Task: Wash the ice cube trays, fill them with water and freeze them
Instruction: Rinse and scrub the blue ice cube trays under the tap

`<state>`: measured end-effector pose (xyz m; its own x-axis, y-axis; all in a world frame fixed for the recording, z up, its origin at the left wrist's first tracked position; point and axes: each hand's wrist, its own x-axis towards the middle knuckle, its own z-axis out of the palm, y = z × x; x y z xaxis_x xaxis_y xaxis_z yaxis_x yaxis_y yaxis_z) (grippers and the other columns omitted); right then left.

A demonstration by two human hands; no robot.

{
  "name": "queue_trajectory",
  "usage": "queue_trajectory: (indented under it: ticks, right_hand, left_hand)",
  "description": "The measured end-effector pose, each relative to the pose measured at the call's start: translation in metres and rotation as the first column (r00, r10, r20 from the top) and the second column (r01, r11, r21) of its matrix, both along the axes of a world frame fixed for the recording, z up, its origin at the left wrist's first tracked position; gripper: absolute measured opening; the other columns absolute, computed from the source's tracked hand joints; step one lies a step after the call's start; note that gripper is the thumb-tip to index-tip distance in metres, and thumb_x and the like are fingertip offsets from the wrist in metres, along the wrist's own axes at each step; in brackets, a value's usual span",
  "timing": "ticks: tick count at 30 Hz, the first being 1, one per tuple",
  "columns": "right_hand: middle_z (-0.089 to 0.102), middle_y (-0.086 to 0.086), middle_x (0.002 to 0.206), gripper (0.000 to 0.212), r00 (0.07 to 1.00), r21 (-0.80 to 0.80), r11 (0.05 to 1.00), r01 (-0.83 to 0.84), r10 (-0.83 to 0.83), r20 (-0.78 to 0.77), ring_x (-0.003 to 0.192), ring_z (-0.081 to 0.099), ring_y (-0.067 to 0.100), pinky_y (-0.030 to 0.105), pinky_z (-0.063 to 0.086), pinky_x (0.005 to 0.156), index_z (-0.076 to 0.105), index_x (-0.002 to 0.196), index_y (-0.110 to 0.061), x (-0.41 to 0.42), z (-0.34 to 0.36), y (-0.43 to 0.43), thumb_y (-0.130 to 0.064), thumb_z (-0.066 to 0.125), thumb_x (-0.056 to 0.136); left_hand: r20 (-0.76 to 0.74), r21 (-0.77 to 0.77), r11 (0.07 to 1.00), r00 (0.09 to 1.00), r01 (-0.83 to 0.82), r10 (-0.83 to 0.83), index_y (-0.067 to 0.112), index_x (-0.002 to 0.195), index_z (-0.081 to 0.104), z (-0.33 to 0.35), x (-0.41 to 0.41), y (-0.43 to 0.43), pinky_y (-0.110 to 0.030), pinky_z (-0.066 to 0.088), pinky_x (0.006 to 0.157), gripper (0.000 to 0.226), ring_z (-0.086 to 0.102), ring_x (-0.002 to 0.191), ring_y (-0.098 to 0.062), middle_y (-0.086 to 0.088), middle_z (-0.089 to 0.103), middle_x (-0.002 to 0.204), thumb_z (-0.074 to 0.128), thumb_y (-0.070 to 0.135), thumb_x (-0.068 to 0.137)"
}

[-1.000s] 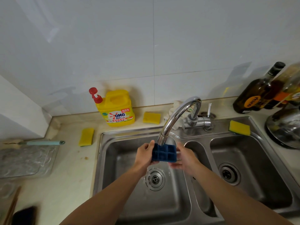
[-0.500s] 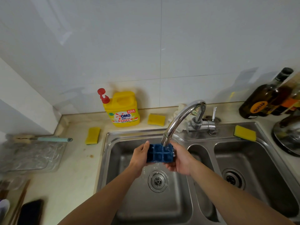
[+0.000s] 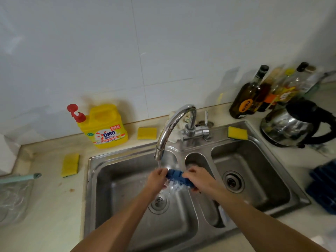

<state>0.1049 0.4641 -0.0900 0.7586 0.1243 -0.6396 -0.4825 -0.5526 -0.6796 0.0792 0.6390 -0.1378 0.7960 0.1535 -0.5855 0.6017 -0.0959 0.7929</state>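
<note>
- The washing step is in hand: the ice cube tray point(image 3: 175, 176) is being rinsed under the running tap point(image 3: 170, 127), over the left basin of the sink point(image 3: 91, 179).
- The left hand point(image 3: 156, 181) grips the tray's left end and the right hand point(image 3: 198, 179) grips its right end, the fingers of both curled round it.
- The tray sits just below the spout. A thin stream lands near its left end, and water spills off its underside in a white splash above the drain.
- The next move probably calls for turning the tray so the stream reaches every compartment, then tipping it to drain. It would then be filled, or swapped for another tray.
- A blue stack point(image 3: 324, 190) at the right edge of the bench looks like more trays, though it is too blurred to be sure.
- No sponge is in either hand, and the yellow detergent bottle point(image 3: 107, 127) stands untouched by the wall, so this appears to be a plain rinse.
- Half a second ago the tray was held tilted up, its compartments facing the camera, right at the spout's mouth. Now it sits lower and flatter, and only its edge shows.
- The camera has swung right, so the kettle point(image 3: 291, 125) and the blue stack have come into view.
</note>
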Motion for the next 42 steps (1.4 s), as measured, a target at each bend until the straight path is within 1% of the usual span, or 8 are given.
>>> queue_trajectory:
  ticks: [4,7,19,23,28,35,38,42]
  right_hand:
    - [0.062,-0.010,0.102,0.033,0.946,-0.243,0.965,-0.103,0.170,0.276,0.087,0.057,0.004,0.007,0.037,0.063,0.063,0.117,-0.025,-0.020,-0.009,-0.021,-0.034,0.072,0.086]
    - [0.060,-0.008,0.108,0.039,0.896,-0.271,0.961,-0.055,0.167,0.411,0.093,0.057,0.008,0.019,0.043,0.074,0.060,0.119,-0.026,-0.022,-0.006,-0.039,-0.036,0.071,0.083]
    - [0.054,-0.006,0.128,0.044,0.591,0.072,0.976,0.207,-0.183,0.785,0.109,0.060,0.007,0.022,0.057,0.085,0.055,0.132,-0.024,0.015,0.076,-0.129,-0.034,0.069,0.091]
    - [0.053,0.000,0.128,0.047,0.683,-0.115,0.963,0.243,-0.086,0.725,0.100,0.053,0.005,0.014,0.043,0.084,0.055,0.133,-0.018,0.000,0.039,-0.183,-0.033,0.070,0.091]
    - [0.055,0.004,0.133,0.051,0.855,-0.293,0.942,0.166,0.010,0.518,0.109,0.057,0.016,0.025,0.045,0.092,0.056,0.137,-0.017,-0.022,-0.004,-0.253,-0.039,0.069,0.093]
    - [0.047,-0.013,0.117,0.047,0.446,0.033,0.983,0.181,-0.112,0.888,0.101,0.048,-0.004,0.000,0.040,0.080,0.052,0.127,-0.029,0.010,0.055,-0.286,-0.053,0.062,0.088]
    - [0.054,-0.001,0.123,0.043,0.636,-0.151,0.984,0.097,0.055,0.770,0.101,0.054,0.008,0.016,0.047,0.083,0.052,0.130,-0.021,0.002,0.029,-0.314,-0.043,0.062,0.094]
    - [0.056,0.006,0.130,0.043,0.866,-0.410,0.906,-0.107,0.288,0.409,0.103,0.057,0.016,0.028,0.049,0.091,0.053,0.136,-0.017,-0.019,-0.015,-0.341,-0.040,0.056,0.099]
  left_hand:
    - [-0.073,0.126,0.985,0.991,0.117,-0.108,0.001,0.102,0.065,-0.013,-0.012,-0.003,-0.031,0.052,0.070,0.027,0.061,0.074,-0.021,-0.015,0.067,0.090,0.046,0.020,0.106]
    - [-0.053,0.234,0.949,0.977,0.214,-0.207,-0.001,0.101,0.068,-0.012,-0.012,-0.009,-0.035,0.055,0.078,0.032,0.069,0.083,-0.028,-0.019,0.073,0.095,0.049,0.024,0.105]
    - [0.025,0.487,0.820,0.933,0.302,-0.358,0.007,0.083,0.072,0.014,0.006,-0.068,-0.041,0.057,0.082,0.031,0.072,0.082,-0.027,-0.011,0.075,0.084,0.053,0.025,0.099]
    - [0.029,0.517,0.813,0.944,0.267,-0.328,0.009,0.072,0.068,0.022,0.008,-0.107,-0.030,0.051,0.069,0.034,0.070,0.080,-0.029,-0.010,0.071,0.074,0.056,0.025,0.099]
    - [0.015,0.522,0.798,0.932,0.301,-0.361,0.005,0.093,0.071,0.026,0.006,-0.161,-0.046,0.057,0.084,0.030,0.071,0.092,-0.037,-0.020,0.074,0.094,0.054,0.029,0.100]
    - [-0.010,0.642,0.732,0.957,0.228,-0.289,0.024,0.063,0.054,0.039,0.006,-0.219,-0.020,0.039,0.055,0.036,0.067,0.074,-0.018,0.001,0.064,0.072,0.053,0.019,0.098]
    - [0.030,0.625,0.761,0.969,0.174,-0.246,0.019,0.062,0.055,0.045,0.000,-0.244,-0.010,0.034,0.044,0.035,0.055,0.051,0.004,0.008,0.058,0.058,0.056,0.023,0.097]
    - [0.057,0.587,0.787,0.960,0.191,-0.275,0.031,0.076,0.065,0.043,-0.007,-0.263,-0.007,0.037,0.056,0.022,0.059,0.065,0.004,0.015,0.065,0.070,0.057,0.027,0.097]
